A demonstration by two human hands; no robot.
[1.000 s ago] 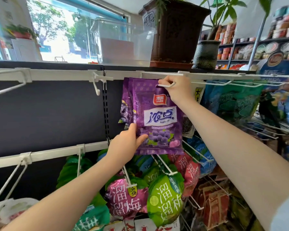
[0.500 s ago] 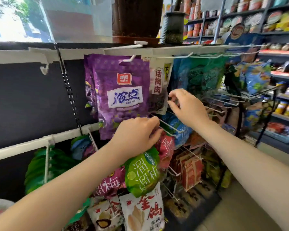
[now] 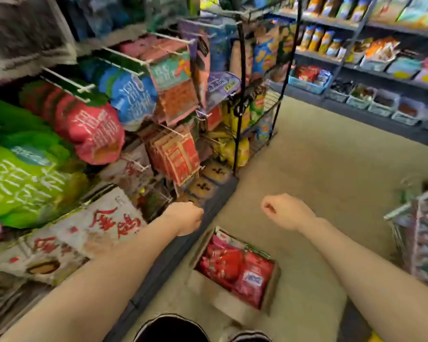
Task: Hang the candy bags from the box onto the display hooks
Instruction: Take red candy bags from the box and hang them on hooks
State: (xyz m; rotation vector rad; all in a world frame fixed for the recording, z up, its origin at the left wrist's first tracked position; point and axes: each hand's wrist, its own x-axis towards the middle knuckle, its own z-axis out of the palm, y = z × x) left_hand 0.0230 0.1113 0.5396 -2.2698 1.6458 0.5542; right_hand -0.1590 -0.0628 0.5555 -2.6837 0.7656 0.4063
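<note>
Both hands are hanging in the air above the floor [image 3: 331,169] and are holding nothing. The left hand [image 3: 184,217] is showing its back to the camera, with the fingers curled under into a loose fist. The right hand [image 3: 286,211] is also curled, its knuckles pointing to the left hand, and the two hands are staying apart from each other.

The box [image 3: 223,299] is standing on the floor below the hands, between the two forearms, a little nearer to the left hand. Inside it the candy bags [image 3: 235,270], mostly red, are lying in a pile and are filling the box.

To the left of the left hand, and above it, the display hooks [image 3: 84,88] are carrying many hanging packets; a big green bag [image 3: 22,183] and a red bag [image 3: 94,134] are hanging there, blurred. A black wire rack [image 3: 240,95] is standing beyond both hands. Far beyond the right hand, store shelves [image 3: 381,77] are holding more goods.
</note>
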